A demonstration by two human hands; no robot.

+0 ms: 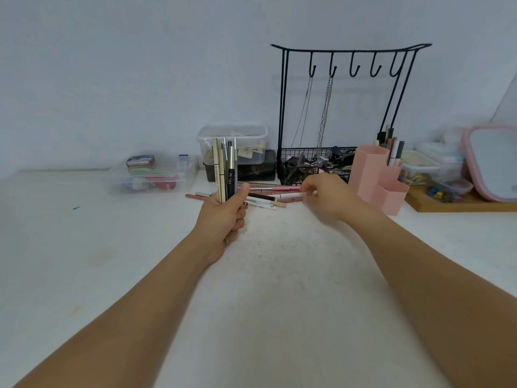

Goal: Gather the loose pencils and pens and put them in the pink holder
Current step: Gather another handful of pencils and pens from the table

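My left hand (223, 217) grips an upright bundle of beige, black and silver pencils and pens (225, 169). More thin pink, brown and white ones (265, 196) lie scattered on the white table (84, 261); my right hand (327, 196) pinches one's end beside the pink hexagonal plastic holder (377, 177).

White table (279, 275); loose pencils and pens (265, 196) lie just left of the pink holder (377, 177), wooden tray (458, 204) right of it.
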